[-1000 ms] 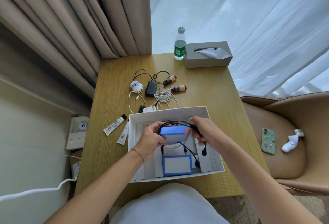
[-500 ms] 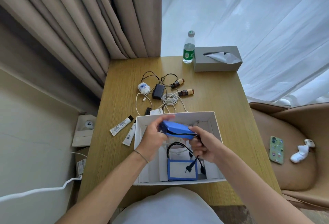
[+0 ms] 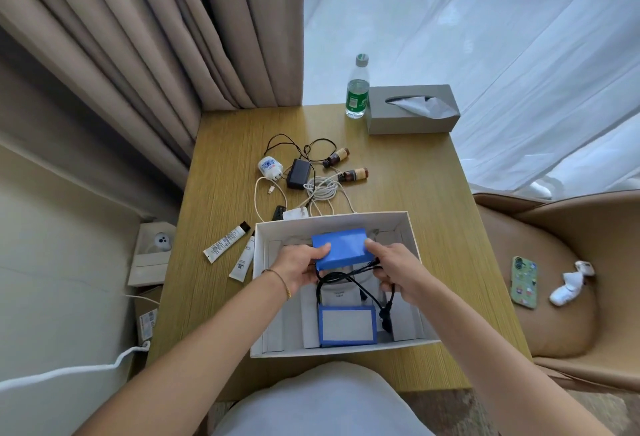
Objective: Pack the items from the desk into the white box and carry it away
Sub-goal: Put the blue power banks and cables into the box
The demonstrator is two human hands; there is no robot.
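Observation:
The white box (image 3: 412,228) stands open on the wooden desk (image 3: 408,172), near its front edge. Over the box, my left hand (image 3: 300,267) and my right hand (image 3: 396,267) both hold a blue battery pack (image 3: 341,248); its black cable (image 3: 349,278) hangs from under my right hand into the box. A second blue-edged pack (image 3: 347,326) lies in the box at the front. Behind the box lie a white charger (image 3: 270,167), a black adapter (image 3: 298,173), a coiled white cable (image 3: 322,188) and two small brown bottles (image 3: 353,174). Two white tubes (image 3: 227,242) lie left of the box.
A water bottle (image 3: 357,87) and a grey tissue box (image 3: 412,109) stand at the desk's far edge. A tan chair (image 3: 561,262) on the right holds a green phone (image 3: 524,281) and a white object. Curtains hang behind; cartons and a white cord sit on the floor at left.
The blue pack has been turned in my hands so its broad face shows, and it sits slightly farther back over the box. The camera view shifted a little.

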